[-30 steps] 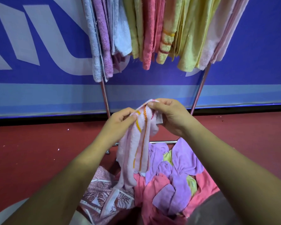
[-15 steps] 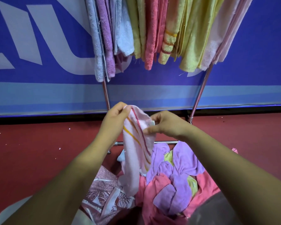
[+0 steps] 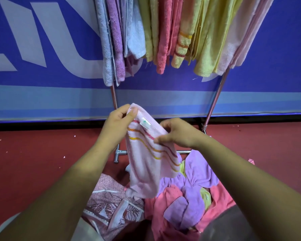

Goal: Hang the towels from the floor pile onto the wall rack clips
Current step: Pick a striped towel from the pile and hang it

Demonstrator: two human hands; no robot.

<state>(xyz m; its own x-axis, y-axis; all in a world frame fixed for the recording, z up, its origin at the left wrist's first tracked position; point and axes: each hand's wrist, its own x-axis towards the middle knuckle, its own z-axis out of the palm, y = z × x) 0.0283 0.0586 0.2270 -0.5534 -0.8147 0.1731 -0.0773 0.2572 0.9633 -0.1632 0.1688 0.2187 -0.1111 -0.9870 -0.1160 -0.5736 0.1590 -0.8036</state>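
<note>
Perhaps a sports hall: a red floor [image 3: 33, 162], a blue banner [image 3: 59, 79] with huge pale lettering, a metal towel rack [image 3: 114, 98].

A blue banner [image 3: 42, 80] with large pale lettering [image 3: 54, 32] covered the wall, with a lighter blue band [image 3: 50, 100] along its lower part and a black strip [image 3: 42, 125] beneath. The red floor [image 3: 33, 162] carried scattered white specks [image 3: 74, 136]. A maroon leaf-print cloth [image 3: 108, 206] lay at the bottom.
</note>
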